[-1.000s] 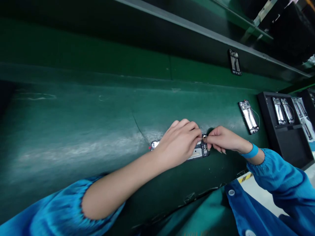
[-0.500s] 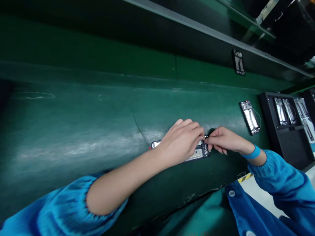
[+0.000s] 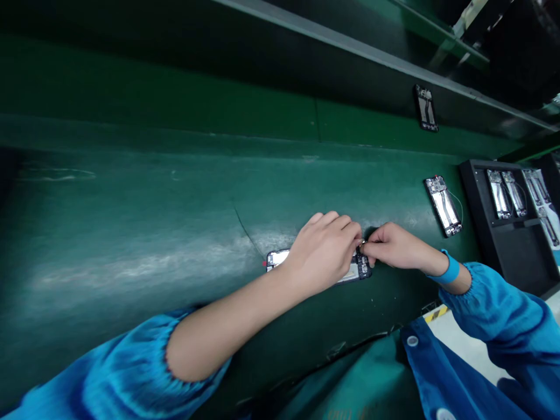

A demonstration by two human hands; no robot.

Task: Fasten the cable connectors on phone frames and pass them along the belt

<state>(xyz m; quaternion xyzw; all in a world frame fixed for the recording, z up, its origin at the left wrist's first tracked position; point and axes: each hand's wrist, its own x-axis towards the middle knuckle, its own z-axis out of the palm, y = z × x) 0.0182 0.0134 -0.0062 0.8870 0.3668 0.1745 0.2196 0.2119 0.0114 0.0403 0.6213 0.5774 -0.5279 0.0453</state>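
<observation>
An opened phone (image 3: 350,274) with bare inner parts lies on the green bench in front of me, partly covered by my left hand (image 3: 326,245). That hand arches over the phone, its thumb and fingers pinched at the phone's right upper corner. My right hand (image 3: 389,245), closed in a pinch, meets it at the same corner. Whatever sits between the fingertips is too small and too hidden to name. From the phone's left end a thin dark wire (image 3: 248,233) trails up across the bench, beside a small red spot.
Another opened phone (image 3: 443,205) with a thin loose wire lies to the right. A further phone (image 3: 426,108) rests on the raised ledge behind. At the far right a black tray (image 3: 522,254) holds opened phones, with more phones past it.
Both hands stay at the phone's corner. The right hand's lower fingers have curled in, and its fingertips sit slightly closer to the left hand. The view has shifted slightly.
</observation>
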